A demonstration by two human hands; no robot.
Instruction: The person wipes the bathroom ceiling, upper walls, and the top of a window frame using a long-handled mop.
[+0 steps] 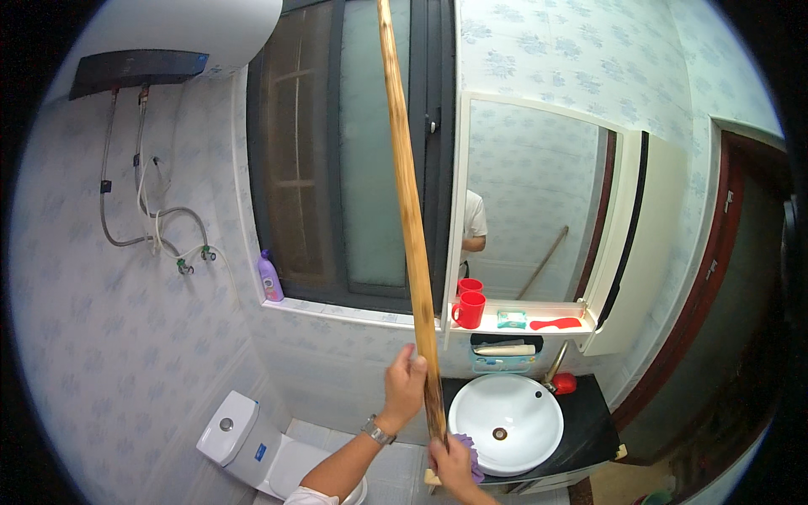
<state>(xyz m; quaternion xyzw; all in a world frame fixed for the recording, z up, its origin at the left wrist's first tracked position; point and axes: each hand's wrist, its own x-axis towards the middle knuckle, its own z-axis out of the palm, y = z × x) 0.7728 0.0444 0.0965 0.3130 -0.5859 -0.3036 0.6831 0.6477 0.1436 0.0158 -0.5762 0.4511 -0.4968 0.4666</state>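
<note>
A long wooden pole [410,214] rises from my hands past the top of the view. Its pale wood carries dark scorch-like marks and turns darker at the lower end. My left hand [405,388], with a metal-band wristwatch [379,430] on its wrist, grips the pole a little above that end. Below it, my right hand [453,466] is closed around the bottom of the pole. Partly hidden behind the right hand is a ruffled purple item [468,456], perhaps a cloth or bath puff, beside the white washbasin [486,410].
A toilet [237,435] stands at lower left, under a water heater [164,31]. Behind the pole is a window [375,151], with a purple bottle [269,278] on its sill. A mirror cabinet [530,189] bears a red mug [470,310]. A faucet [557,363] rises by the basin.
</note>
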